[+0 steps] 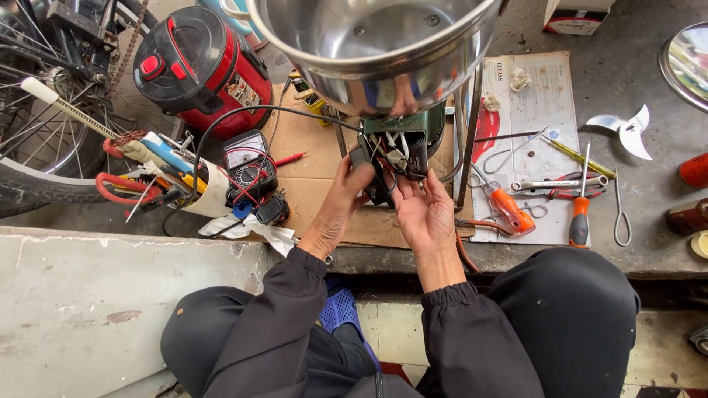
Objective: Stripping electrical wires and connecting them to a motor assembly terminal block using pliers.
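Note:
A large steel bowl (369, 44) sits on a frame above a green motor (413, 129) with loose wires. My left hand (341, 203) grips a black box-like part (366, 173) under the motor, where a black cable (243, 114) ends. My right hand (419, 210), palm up, has its fingers on the wires and a black cylindrical part (417, 156) beside it.
Brown cardboard (310, 140) lies under the machine. At the left lie a multimeter (248, 166), a red and black cooker (195, 66), a tool bundle (158, 177) and a bicycle wheel (44, 140). At the right are screwdrivers (580, 210), pliers (509, 210), a wrench (557, 184) and a metal blade (627, 131).

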